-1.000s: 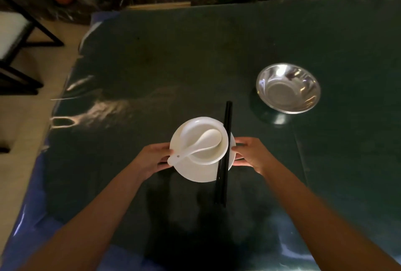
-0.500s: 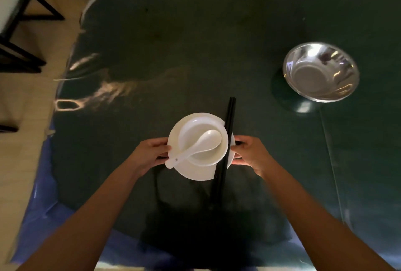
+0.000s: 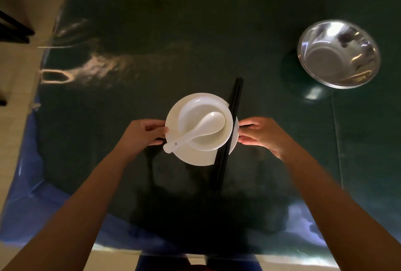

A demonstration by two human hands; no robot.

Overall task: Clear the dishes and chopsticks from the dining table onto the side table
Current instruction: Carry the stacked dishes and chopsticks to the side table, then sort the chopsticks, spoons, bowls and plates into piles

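Dark green bench point(image 3: 195, 43) at frame centre carries the white plate point(image 3: 195, 158), bowl, spoon, chopsticks point(image 3: 227, 136). Left hand point(image 3: 143, 132) and right hand point(image 3: 260, 134) pinch opposite rims; the stack looks fragile, slippery, best kept level.

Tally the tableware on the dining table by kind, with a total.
Plates: 1, white plate
Bowls: 2, white bowl and metal bowl
Spoons: 1, white spoon
Chopsticks: 1 pair, black chopsticks
Total: 5 items, counting the pair as one
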